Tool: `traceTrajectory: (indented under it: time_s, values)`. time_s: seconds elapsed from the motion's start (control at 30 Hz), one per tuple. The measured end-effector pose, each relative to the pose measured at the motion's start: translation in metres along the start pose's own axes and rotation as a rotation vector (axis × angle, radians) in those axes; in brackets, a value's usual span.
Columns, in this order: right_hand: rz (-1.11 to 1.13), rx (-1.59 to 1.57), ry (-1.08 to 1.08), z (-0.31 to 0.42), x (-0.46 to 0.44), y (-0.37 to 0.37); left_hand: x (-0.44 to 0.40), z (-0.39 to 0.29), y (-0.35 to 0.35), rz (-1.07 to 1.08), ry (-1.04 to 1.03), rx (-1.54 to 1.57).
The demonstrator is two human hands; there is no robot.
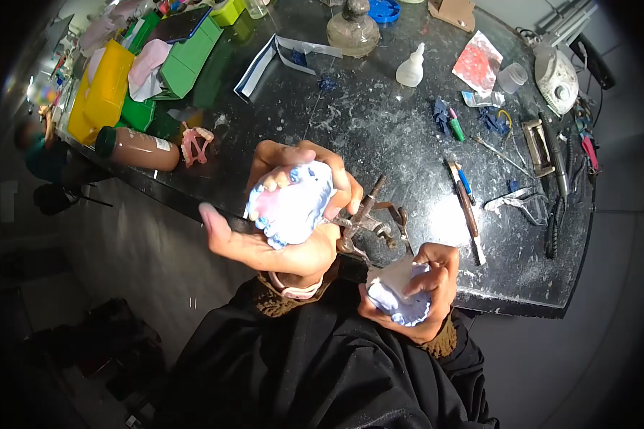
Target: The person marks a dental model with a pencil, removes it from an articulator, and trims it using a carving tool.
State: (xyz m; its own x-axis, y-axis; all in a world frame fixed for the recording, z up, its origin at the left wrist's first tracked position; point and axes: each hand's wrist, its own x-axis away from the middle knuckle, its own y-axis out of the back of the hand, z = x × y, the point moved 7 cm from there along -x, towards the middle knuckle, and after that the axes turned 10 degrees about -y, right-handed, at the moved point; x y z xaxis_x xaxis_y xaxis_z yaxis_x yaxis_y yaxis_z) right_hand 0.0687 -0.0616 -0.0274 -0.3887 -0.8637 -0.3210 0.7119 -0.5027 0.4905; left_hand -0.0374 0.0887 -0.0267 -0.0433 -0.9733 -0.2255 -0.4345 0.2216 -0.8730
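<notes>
My left hand is closed round a white and blue dental cast, its toothed side turned up and pink wax with teeth along one edge. The thumb sticks out to the left. Lower and to the right, my right hand grips a second dental cast, whitish with bluish edges. A worn metal dental articulator lies between the hands and seems to join the two casts, spread wide apart. Its arms run behind my left fingers, so the joints there are hidden.
On the dark, dusty bench stand a brown bottle, a pink denture framework, a glass burner and a white dropper bottle. A knife and handpiece lie right. Green bins stand left. Another person sits far left.
</notes>
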Motion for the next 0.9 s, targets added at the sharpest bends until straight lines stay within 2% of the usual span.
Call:
traceTrajectory:
  time_s: [0.1,0.23,0.3,0.37,0.43,0.5,0.53,0.63,0.77,0.87,0.9]
  values:
    - [0.084,-0.083,-0.062,-0.013,-0.004,-0.004,-0.006,0.006,0.007,-0.017,0.110,-0.023]
    - [0.207,-0.056,-0.076,-0.018,-0.001,0.002,-0.016,-0.001,0.013,-0.067,0.105,-0.035]
    - [0.103,-0.024,-0.215,-0.035,0.002,0.012,-0.014,0.001,0.010,-0.071,0.335,-0.007]
    - [-0.028,0.131,-0.138,-0.042,-0.008,0.015,-0.003,0.008,0.005,0.029,0.468,0.046]
    - [0.026,0.176,-0.230,-0.046,-0.019,0.007,0.011,0.014,-0.005,0.051,0.609,0.093]
    - [0.016,0.148,-0.258,-0.048,-0.025,0.001,0.021,0.017,-0.014,0.047,0.670,0.068]
    - [0.005,0.311,-0.200,-0.043,-0.030,-0.001,0.027,0.021,-0.012,0.089,0.686,0.084]
    - [-0.034,0.459,-0.237,-0.049,-0.034,-0.005,0.037,0.023,-0.018,0.195,0.723,0.072]
    - [0.013,0.555,-0.230,-0.060,-0.037,-0.010,0.047,0.025,-0.023,0.187,0.810,0.117]
    - [0.052,0.534,-0.224,-0.062,-0.034,-0.008,0.048,0.026,-0.029,0.320,0.849,0.010]
    - [0.043,0.534,-0.217,-0.060,-0.033,-0.005,0.049,0.026,-0.031,0.303,0.874,-0.017]
